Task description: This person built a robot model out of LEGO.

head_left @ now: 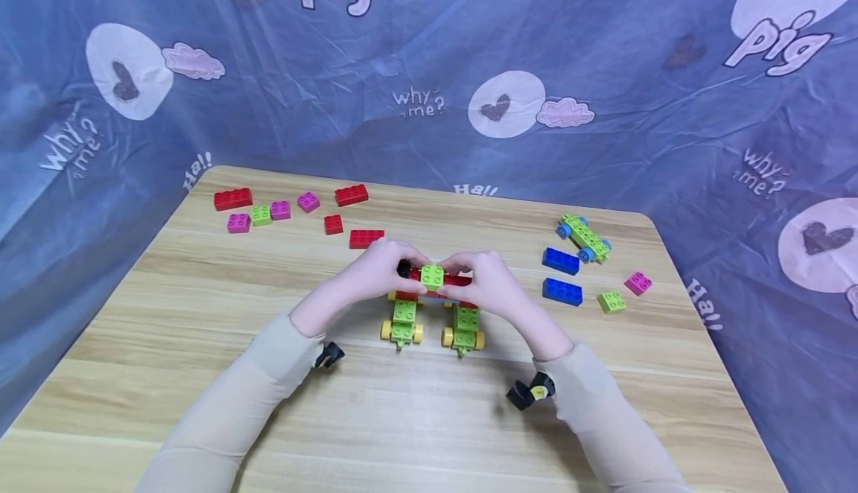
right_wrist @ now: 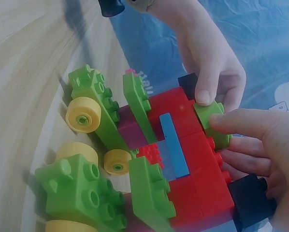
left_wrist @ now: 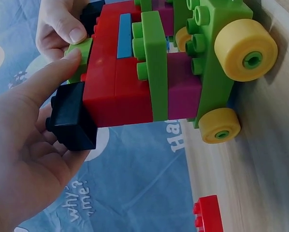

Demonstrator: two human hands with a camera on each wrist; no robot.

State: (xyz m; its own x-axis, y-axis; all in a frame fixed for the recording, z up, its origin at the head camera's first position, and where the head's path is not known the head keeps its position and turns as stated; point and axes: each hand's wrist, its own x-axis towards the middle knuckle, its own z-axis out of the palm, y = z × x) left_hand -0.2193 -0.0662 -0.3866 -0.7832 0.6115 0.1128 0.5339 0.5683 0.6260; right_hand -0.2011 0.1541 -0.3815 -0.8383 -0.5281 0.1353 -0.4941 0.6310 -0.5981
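Note:
A brick model [head_left: 436, 303] stands mid-table: a red body [left_wrist: 115, 82] on two green chassis with yellow wheels [left_wrist: 246, 48]. A black brick [left_wrist: 72, 118] sits at each end of the model. A small green brick [head_left: 432, 276] lies on top of the red body. My left hand [head_left: 385, 268] curls round the left black end with its thumb pressed on the green brick [left_wrist: 81, 50]. From the other side my right hand [head_left: 484, 278] holds the right end, its thumb against the same green brick [right_wrist: 212, 121]. My left hand's thumb [right_wrist: 205, 94] meets it there.
Loose red [head_left: 232, 199], pink and green bricks lie at the back left. On the right are two blue bricks [head_left: 560, 261], a green chassis with blue wheels [head_left: 585, 238], a green brick [head_left: 611, 301] and a pink one [head_left: 638, 282]. Blue printed cloth surrounds the wooden table [head_left: 201, 292].

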